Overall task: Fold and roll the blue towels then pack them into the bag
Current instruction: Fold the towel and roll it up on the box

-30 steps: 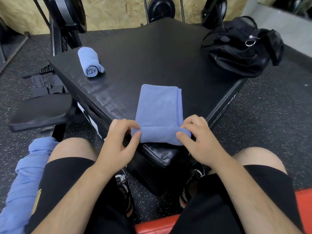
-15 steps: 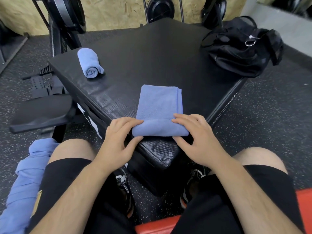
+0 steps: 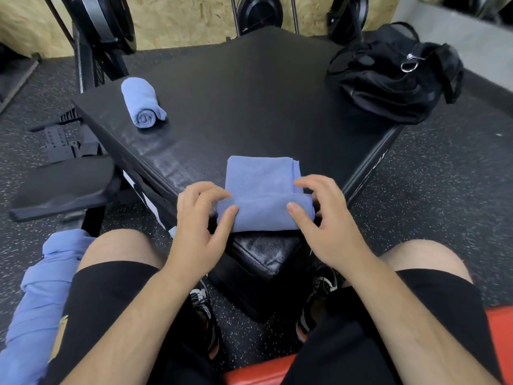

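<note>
**Two hands rolling the second towel**

Two hands, left hand [image 3: 201, 218] and right hand [image 3: 323, 218], curl loosely over the folded blue cloth towel [image 3: 262, 201] at the near corner of the black padded box [image 3: 249, 107], fingers and thumbs pinching its half-made roll. Next, I judge: even rolling away. One finished blue towel roll [image 3: 143, 105]; one black fabric bag [image 3: 394, 76]; a blue bundle [image 3: 41, 295] beside the left thigh.

Loose blue towels [image 3: 36, 315] cut off at left edge; bag [image 3: 388, 79] interior hidden.

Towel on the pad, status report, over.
Both hands, left hand and right hand, on the half-rolled towel. Finished roll far left; bag far right. Nothing blocking.
</note>
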